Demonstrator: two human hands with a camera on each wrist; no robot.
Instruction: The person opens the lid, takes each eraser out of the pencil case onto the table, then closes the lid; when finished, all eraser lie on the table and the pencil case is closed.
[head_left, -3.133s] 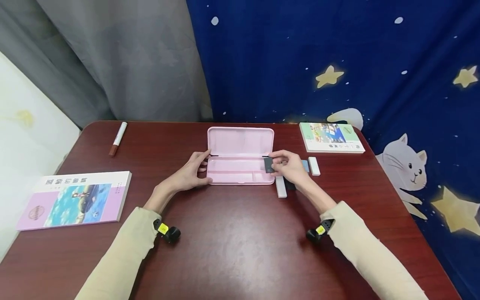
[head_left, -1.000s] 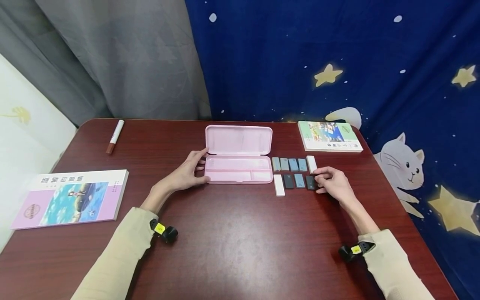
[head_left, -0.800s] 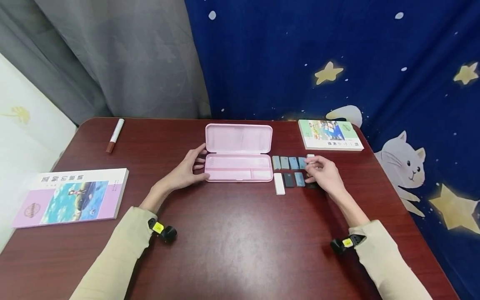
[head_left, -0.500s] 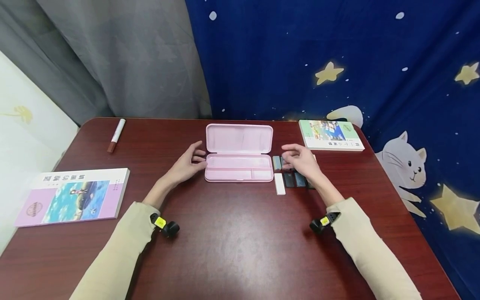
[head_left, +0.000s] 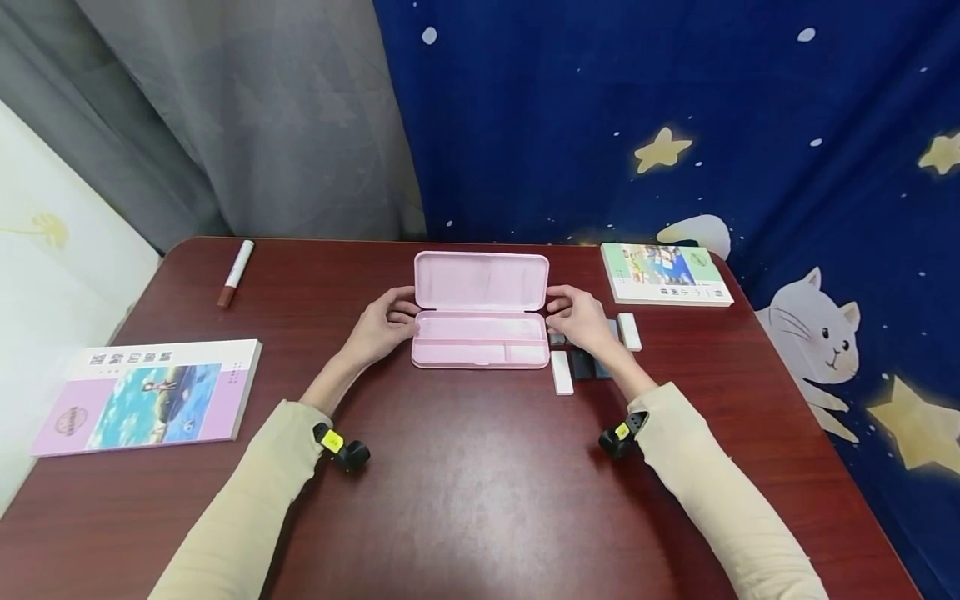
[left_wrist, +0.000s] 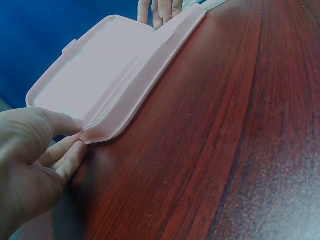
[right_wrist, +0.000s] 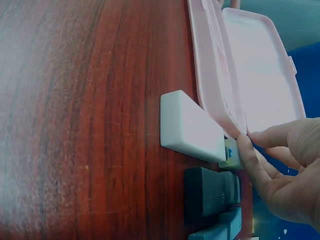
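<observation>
A pink pencil case (head_left: 480, 282) lies open on the table, its lid tipped back and its divided tray facing up. My left hand (head_left: 381, 327) is at the left end; in the left wrist view, thumb and fingers of the left hand (left_wrist: 30, 165) pinch the case's hinge corner. At the opposite end is my right hand (head_left: 581, 321). The right wrist view shows the right hand (right_wrist: 285, 165) pinching the corner by the hinge. Beside the case are white blocks (right_wrist: 192, 127) and dark blocks (right_wrist: 205, 192), eraser-like; the right hand partly hides them in the head view.
A purple-and-white book (head_left: 150, 398) lies at the left, with a white marker with a brown cap (head_left: 236, 273) behind it. At the back right is a green-and-white book (head_left: 666, 275). Curtains (head_left: 525, 125) hang behind the table.
Earlier my right hand held a dark block by the case, then set it at the row's right end. It has since moved left to the case. My left hand has shifted up toward the hinge.
</observation>
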